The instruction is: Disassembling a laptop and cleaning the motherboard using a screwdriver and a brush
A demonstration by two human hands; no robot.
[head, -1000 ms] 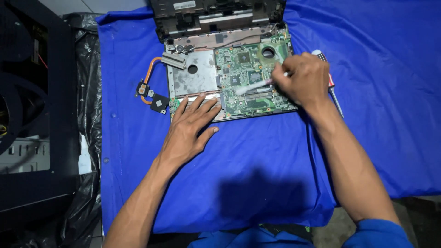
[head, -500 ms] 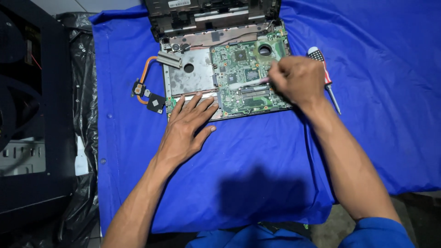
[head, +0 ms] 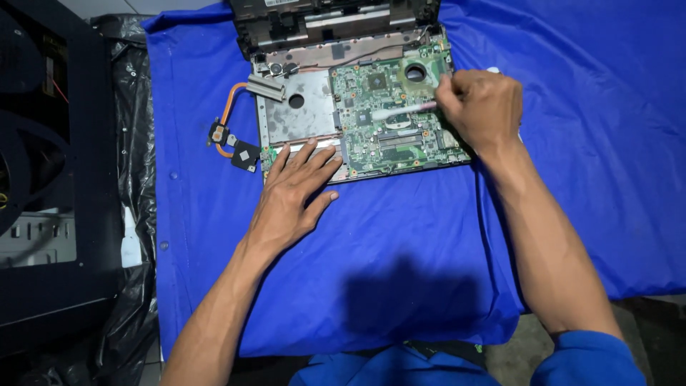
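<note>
An opened laptop base [head: 343, 93] is seen from above, laid on a blue cloth [head: 400, 236] that covers the work surface. The upper cover has been taken off, so that a green circuit board [head: 396, 114] is exposed on the right half of the base and a bare grey metal plate [head: 300, 107] on the left half.

The right hand [head: 480, 107] is closed around a slim pale tool [head: 396, 111], perhaps a small brush. The tool is pinched between thumb and fingers, and its far end is laid across the middle of the circuit board, pointing toward the left. What its tip touches cannot be told.

The left hand [head: 293, 196] is held open and flat, with nothing grasped. Its fingers [head: 314, 159] are spread and pressed on the near edge of the laptop base, just left of the circuit board, while the palm is rested on the blue cloth.

A copper heat pipe [head: 227, 114] with a finned metal block [head: 266, 86] is seen at the left corner of the base, curving outward over the cloth. Two small dark plates at its end are laid on the cloth just beside the base.

At the far left a black computer case [head: 50, 179] is stood on black plastic sheeting [head: 132, 107]. Blue sleeves are visible at the bottom edge of the view.
</note>
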